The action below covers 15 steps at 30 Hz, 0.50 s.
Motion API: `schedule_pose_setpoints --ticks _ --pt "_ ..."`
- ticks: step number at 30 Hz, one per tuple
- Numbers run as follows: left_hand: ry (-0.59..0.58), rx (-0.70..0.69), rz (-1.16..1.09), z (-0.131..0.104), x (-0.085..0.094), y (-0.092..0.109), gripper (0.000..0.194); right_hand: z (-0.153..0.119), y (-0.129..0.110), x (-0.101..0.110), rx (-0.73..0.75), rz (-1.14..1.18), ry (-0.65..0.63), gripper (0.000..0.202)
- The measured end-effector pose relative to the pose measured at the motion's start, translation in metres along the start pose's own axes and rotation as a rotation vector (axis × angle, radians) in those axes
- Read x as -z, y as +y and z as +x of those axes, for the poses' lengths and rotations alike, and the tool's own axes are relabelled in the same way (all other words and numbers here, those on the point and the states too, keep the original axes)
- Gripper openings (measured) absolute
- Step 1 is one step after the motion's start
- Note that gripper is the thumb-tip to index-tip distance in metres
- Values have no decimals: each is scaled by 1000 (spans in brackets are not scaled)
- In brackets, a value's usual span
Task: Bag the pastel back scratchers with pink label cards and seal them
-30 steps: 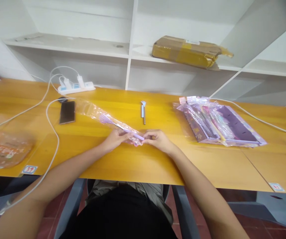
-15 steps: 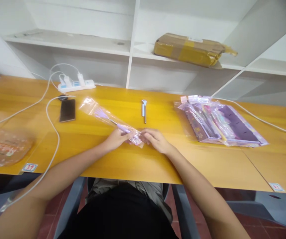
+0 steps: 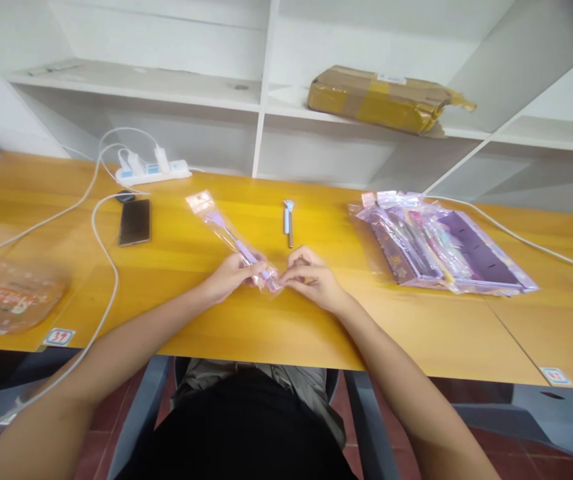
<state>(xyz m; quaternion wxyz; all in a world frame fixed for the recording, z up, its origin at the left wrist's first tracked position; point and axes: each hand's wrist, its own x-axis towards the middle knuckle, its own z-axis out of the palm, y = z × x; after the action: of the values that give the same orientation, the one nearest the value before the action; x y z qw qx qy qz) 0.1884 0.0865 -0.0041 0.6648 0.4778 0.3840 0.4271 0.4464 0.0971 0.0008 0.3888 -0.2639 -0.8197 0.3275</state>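
A purple back scratcher (image 3: 245, 251) with a hand-shaped head lies inside a clear plastic bag (image 3: 197, 201), slanting up to the left above the table. My left hand (image 3: 228, 277) is closed around its lower part. At the bag's near end my right hand (image 3: 316, 279) pinches the plastic with thumb and fingertips. Just beyond my hands, a small unwrapped back scratcher (image 3: 289, 223), light blue with a dark metallic rod, rests on the table. What exactly lies between my right fingertips is partly hidden.
To the right stands an open purple box (image 3: 496, 263) with several bagged items (image 3: 424, 240). A phone (image 3: 135, 222), a power strip (image 3: 154, 172), white cables and an orange bag (image 3: 11, 293) are on the left. A taped parcel (image 3: 381, 99) sits on the shelf.
The bagged back scratcher has swung to a steeper slant, its far end shifting right. My right hand has changed its finger position at the near end.
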Motion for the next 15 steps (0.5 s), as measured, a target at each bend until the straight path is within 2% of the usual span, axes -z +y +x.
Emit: schedule_pose_setpoints --ticks 5,11,15 --pt "-94 -27 83 -1 -7 -6 52 2 -8 -4 -6 55 19 17" --pt "-173 11 3 -7 -16 -12 58 3 -6 -11 -54 67 -10 22" --pt "-247 -56 136 -5 -14 -9 48 3 -4 -12 -104 57 -2 26"
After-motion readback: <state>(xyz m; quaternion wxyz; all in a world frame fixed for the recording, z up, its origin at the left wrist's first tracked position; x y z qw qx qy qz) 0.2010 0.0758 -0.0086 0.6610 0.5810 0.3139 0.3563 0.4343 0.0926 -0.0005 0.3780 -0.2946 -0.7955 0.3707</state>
